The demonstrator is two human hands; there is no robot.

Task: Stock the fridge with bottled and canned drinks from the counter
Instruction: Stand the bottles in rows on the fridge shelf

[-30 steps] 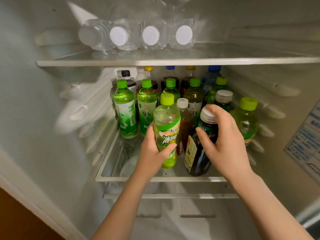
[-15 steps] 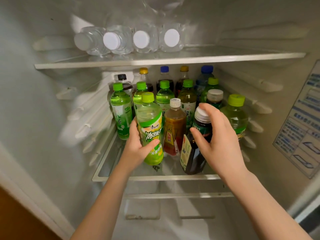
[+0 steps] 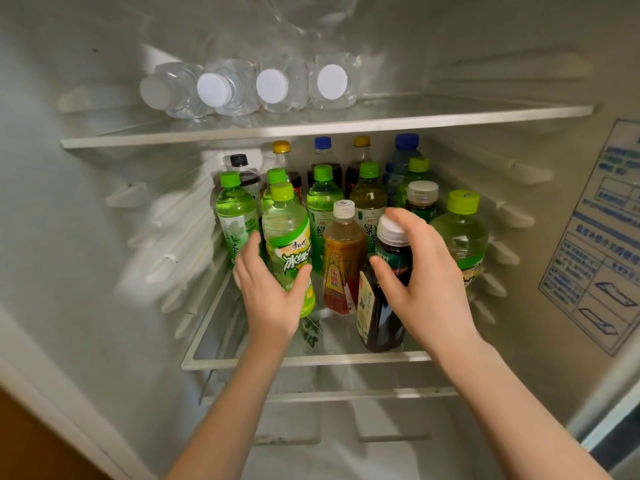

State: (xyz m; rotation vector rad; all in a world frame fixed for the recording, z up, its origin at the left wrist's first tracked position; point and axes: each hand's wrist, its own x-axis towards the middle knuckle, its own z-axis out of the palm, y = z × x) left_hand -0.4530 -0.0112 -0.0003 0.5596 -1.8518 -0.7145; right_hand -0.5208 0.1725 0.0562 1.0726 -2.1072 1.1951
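Observation:
I look into an open fridge. My left hand (image 3: 268,299) grips a green iced-tea bottle (image 3: 287,237) with a lime cap, standing on the middle glass shelf (image 3: 311,360). My right hand (image 3: 426,271) grips a dark bottle (image 3: 384,306) with a white cap, tilted left at the shelf's front. Between them stands an amber tea bottle (image 3: 343,258) with a white cap. Behind are several green-capped tea bottles (image 3: 323,202) and cola bottles (image 3: 360,157).
Several clear water bottles (image 3: 273,86) lie on their sides on the upper glass shelf (image 3: 346,126). A large green bottle (image 3: 462,233) stands at the shelf's right. A printed sticker (image 3: 602,244) covers the right wall. Ribbed fridge walls flank the shelf; a lower shelf (image 3: 329,394) shows beneath.
My left hand has shifted the green iced-tea bottle leftward and back, which uncovered the amber bottle. My right hand keeps its hold on the tilted dark bottle.

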